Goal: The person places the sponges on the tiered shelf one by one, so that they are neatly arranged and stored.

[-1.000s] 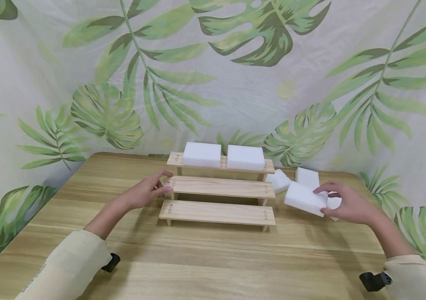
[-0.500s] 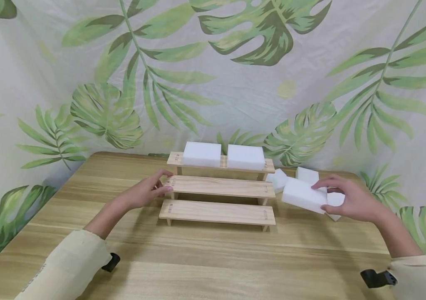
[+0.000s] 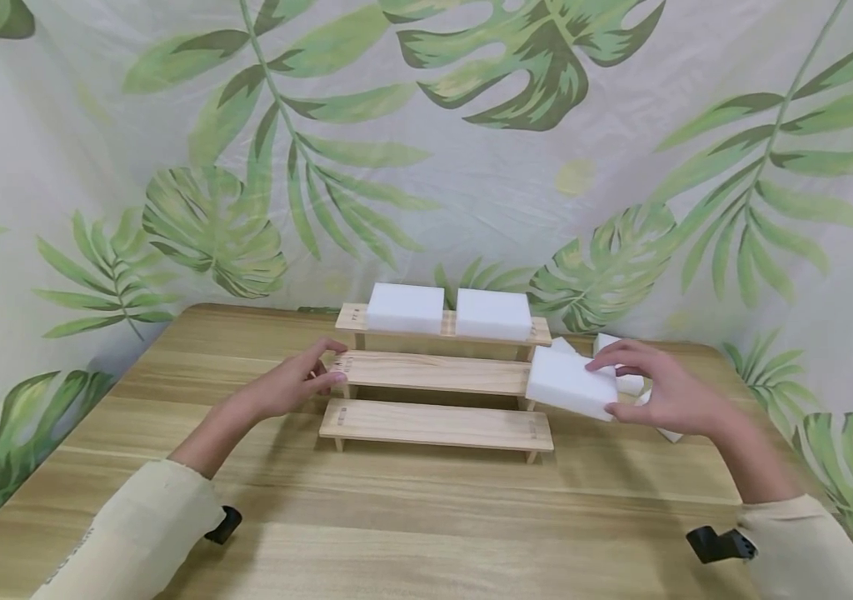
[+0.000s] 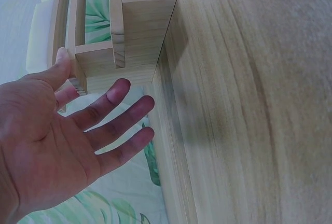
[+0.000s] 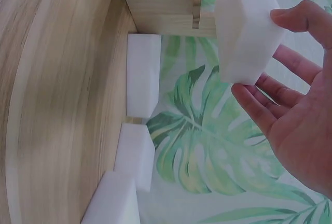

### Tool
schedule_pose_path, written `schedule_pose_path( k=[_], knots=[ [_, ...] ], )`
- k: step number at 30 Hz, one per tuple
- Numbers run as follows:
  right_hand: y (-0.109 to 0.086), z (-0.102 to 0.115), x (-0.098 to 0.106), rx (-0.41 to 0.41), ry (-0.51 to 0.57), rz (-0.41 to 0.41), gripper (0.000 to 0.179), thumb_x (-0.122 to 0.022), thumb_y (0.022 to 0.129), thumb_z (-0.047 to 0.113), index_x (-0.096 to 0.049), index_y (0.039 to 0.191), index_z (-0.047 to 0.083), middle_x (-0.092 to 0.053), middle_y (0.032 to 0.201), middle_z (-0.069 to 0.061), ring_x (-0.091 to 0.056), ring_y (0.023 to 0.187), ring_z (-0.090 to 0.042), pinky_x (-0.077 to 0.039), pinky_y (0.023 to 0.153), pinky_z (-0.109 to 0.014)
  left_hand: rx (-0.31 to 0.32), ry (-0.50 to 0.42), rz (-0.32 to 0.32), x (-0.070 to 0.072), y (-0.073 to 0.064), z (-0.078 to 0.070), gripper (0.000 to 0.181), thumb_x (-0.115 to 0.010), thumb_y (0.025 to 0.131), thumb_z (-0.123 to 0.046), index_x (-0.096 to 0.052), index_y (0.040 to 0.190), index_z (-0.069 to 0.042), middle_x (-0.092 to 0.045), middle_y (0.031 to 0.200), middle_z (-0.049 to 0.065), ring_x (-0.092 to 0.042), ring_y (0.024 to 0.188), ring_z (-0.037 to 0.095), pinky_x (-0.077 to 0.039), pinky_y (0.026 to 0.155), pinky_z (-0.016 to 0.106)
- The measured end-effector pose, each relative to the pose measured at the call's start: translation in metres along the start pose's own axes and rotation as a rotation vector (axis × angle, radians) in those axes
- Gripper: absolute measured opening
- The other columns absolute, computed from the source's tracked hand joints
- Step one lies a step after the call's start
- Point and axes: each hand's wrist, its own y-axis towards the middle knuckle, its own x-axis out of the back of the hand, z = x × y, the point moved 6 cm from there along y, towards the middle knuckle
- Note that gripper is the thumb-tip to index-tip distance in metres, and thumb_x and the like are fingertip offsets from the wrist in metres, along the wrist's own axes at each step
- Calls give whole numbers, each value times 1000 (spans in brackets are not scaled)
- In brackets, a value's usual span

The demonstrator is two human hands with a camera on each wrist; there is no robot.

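Note:
A three-step wooden display rack [image 3: 434, 423] stands on the table, with two white foam blocks [image 3: 406, 308] side by side on its top step. My left hand [image 3: 287, 385] pinches the left end of the middle step between thumb and index finger; in the left wrist view its other fingers [image 4: 122, 123] stretch out free. My right hand [image 3: 670, 393] holds another white foam block [image 3: 571, 380] by its right end, thumb on one side and fingers on the other. That block is raised and slightly tilted, at the right end of the middle step, which it partly hides.
Several loose foam blocks [image 5: 143, 73] lie on the table right of the rack, partly hidden by the right hand in the head view. A leaf-patterned cloth [image 3: 471, 183] hangs behind the wooden table [image 3: 396, 525].
My right hand has carried its foam block leftward, from above the loose blocks to the right end of the middle step. The left hand and the rack have stayed in place.

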Motion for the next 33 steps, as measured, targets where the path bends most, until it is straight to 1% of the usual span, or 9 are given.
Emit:
schedule_pose_path(
  k=[3,5,11,14,19,24,28,30,33],
  knots=[
    [4,1,-4,-39,23,21,44,-88,75,12,-74,117,12,-65,125,-8,-64,107,-26,-55,89,-47,-2,1,-2,0,1,0,50,-53,111,-26,-36,150,1,-65,97,14,-65,96,33,-51,79,41],
    [7,3,-8,-51,58,32,43,-87,76,11,-74,118,11,-65,125,-9,-65,108,-28,-55,91,-47,-1,5,-5,0,1,-1,50,-53,111,-25,-36,150,1,-65,97,14,-65,96,34,-51,79,41],
    [19,7,-22,-55,162,53,42,-86,79,7,-72,118,10,-64,124,-5,-59,113,-18,-53,99,-39,-2,11,-7,0,1,-1,49,-53,111,-24,-37,149,1,-66,96,15,-65,96,34,-51,79,41],
    [24,9,-29,-57,201,63,42,-86,79,5,-72,118,10,-63,126,-6,-58,114,-17,-53,99,-41,-2,10,-5,0,0,-2,49,-53,111,-24,-36,149,1,-66,97,15,-65,97,35,-51,80,41],
    [34,16,-39,-13,229,67,41,-86,81,5,-71,118,10,-63,125,-6,-59,115,-21,-53,98,-48,-9,9,-8,0,0,-4,49,-52,111,-25,-37,149,2,-66,97,16,-65,96,35,-51,78,41],
    [45,23,-46,55,227,51,41,-86,80,4,-71,118,8,-65,124,-7,-60,114,-24,-54,96,-48,-7,5,-3,1,-1,-3,49,-53,111,-24,-36,149,2,-66,97,16,-65,96,35,-51,78,41],
    [53,28,-53,65,240,59,42,-85,79,3,-70,118,6,-66,123,-8,-61,113,-24,-53,97,-50,-3,7,1,0,0,-2,49,-53,111,-23,-36,149,2,-66,97,15,-65,97,35,-51,79,41],
    [57,31,-56,76,215,58,41,-85,79,5,-71,117,8,-66,122,-6,-61,114,-23,-53,96,-51,-3,8,1,0,0,-1,49,-53,111,-23,-36,149,2,-66,96,15,-65,96,35,-50,78,41],
    [62,37,-58,110,175,48,39,-86,78,9,-72,115,9,-67,121,-5,-61,113,-24,-54,92,-49,-4,7,0,0,0,-2,49,-53,111,-24,-37,149,2,-66,96,14,-65,96,35,-50,78,40]
  ],
)
